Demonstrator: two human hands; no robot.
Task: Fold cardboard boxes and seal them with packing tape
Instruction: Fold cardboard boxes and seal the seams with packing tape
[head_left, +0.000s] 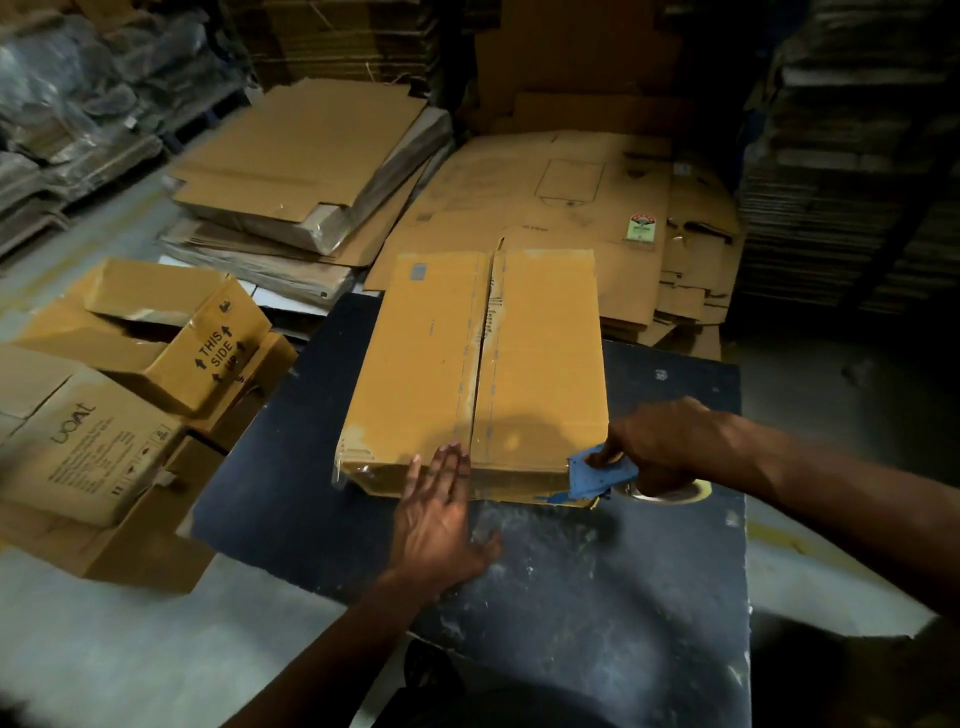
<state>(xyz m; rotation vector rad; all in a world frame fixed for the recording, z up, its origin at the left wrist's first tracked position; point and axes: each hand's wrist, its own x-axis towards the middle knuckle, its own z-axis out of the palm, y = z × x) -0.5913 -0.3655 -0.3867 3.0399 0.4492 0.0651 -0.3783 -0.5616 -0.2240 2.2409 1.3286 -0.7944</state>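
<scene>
— Where's our box (483, 374)?
— On the bench (597, 571), far edge. It looks light, stiff and probably empty; we'd hold it by its near edge.
— Hands?
— Our left hand (441, 514) presses flat there; our right hand (660, 447) grips the tape gun (602, 473).
— Any writing?
— "THIS SIDE UP" on a floor carton (197, 353).

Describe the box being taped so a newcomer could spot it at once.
Start at the dark blue table in the foreground. The closed box lies flat on it, under the left hand and beside the blue tape dispenser that the right hand grips. Unlike the open boxes on the left, its flaps are shut.
</scene>
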